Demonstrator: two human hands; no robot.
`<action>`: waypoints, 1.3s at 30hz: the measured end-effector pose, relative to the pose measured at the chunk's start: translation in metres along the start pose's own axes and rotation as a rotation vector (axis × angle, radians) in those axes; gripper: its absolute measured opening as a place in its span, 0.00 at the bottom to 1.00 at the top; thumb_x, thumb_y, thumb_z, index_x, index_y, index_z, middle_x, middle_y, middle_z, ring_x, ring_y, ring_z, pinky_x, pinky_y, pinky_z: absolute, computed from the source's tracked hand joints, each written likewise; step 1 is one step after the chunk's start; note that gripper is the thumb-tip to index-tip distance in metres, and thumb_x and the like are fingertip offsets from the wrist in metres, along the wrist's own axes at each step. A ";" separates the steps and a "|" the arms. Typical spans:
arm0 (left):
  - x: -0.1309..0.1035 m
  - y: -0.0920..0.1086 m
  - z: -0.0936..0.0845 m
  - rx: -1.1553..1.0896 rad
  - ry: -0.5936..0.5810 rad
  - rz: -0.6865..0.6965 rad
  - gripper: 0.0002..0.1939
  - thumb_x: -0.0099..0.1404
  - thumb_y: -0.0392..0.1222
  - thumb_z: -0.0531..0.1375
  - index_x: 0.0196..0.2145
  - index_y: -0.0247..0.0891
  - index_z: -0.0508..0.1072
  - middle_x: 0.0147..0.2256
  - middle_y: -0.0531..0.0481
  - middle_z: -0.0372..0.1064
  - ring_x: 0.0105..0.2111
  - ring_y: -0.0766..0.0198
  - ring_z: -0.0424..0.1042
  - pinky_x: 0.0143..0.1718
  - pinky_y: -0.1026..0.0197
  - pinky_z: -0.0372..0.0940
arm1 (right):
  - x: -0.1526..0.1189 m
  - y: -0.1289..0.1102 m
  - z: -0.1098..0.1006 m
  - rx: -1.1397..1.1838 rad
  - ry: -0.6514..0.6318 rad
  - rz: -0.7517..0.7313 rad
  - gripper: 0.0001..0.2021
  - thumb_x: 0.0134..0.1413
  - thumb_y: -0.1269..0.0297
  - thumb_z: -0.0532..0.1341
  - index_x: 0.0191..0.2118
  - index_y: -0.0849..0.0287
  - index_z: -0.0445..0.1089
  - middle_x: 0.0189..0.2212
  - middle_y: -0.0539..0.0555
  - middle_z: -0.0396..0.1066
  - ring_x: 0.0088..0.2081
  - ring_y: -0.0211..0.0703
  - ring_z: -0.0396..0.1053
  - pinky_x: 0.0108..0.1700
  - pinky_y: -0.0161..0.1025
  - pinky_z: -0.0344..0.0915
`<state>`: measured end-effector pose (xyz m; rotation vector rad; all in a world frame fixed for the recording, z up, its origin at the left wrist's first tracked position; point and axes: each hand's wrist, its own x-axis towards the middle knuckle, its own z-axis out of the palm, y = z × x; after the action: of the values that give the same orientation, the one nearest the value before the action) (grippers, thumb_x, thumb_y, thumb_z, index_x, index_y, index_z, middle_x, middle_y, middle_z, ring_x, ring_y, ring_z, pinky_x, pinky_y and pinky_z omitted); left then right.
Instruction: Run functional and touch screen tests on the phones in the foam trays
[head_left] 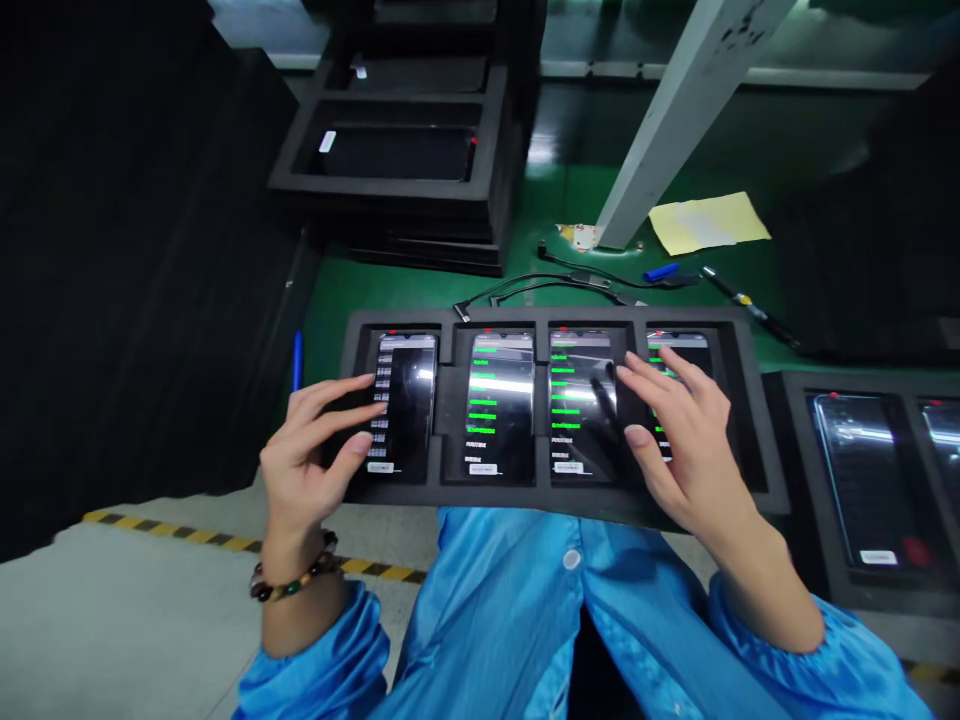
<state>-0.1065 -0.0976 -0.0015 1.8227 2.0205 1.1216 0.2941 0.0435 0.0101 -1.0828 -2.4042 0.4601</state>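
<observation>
A black foam tray (757, 420) in front of me holds several smartphones, each in its own slot. My left hand (307, 455) is open, its fingers apart over the left edge of the leftmost smartphone (412, 410), whose lit screen shows white lines of text. Beside it lie a second smartphone (502, 400) and a third smartphone (581, 390), both showing green lines. Over the rightmost smartphone (690, 345) my right hand (694, 455) is open, fingers spread, covering much of its screen. Whether the fingertips touch the glass I cannot tell.
Behind the tray lie black cables (555, 283), a blue cap (661, 272), a pen (750, 308) and yellow paper (709, 222). A grey post (675, 120) rises there. Stacked foam trays (390, 188) stand at the back left; another tray (795, 440) with smartphones is at right.
</observation>
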 end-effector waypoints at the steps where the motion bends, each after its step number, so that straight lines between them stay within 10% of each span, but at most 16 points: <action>1: -0.001 -0.001 0.001 0.006 0.030 -0.021 0.13 0.74 0.46 0.65 0.53 0.53 0.84 0.62 0.51 0.78 0.61 0.48 0.75 0.68 0.35 0.66 | -0.001 0.000 -0.001 0.009 -0.018 -0.016 0.26 0.78 0.58 0.56 0.76 0.48 0.59 0.71 0.59 0.69 0.77 0.66 0.55 0.74 0.68 0.53; 19: -0.001 0.006 0.006 0.216 -0.010 -0.055 0.16 0.79 0.46 0.55 0.54 0.51 0.82 0.52 0.48 0.81 0.61 0.49 0.75 0.77 0.35 0.46 | -0.004 0.000 0.000 0.012 -0.085 -0.071 0.18 0.78 0.62 0.56 0.67 0.51 0.70 0.61 0.60 0.77 0.70 0.60 0.65 0.72 0.64 0.56; 39: -0.001 0.010 0.004 0.218 -0.006 -0.024 0.21 0.77 0.47 0.55 0.62 0.51 0.78 0.56 0.47 0.79 0.62 0.47 0.73 0.76 0.36 0.47 | 0.000 -0.003 0.001 0.005 -0.062 -0.049 0.22 0.78 0.62 0.56 0.72 0.49 0.64 0.66 0.59 0.74 0.72 0.64 0.63 0.71 0.65 0.55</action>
<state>-0.0962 -0.0968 0.0015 1.8903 2.2317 0.9190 0.2913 0.0415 0.0106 -1.0184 -2.4763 0.4898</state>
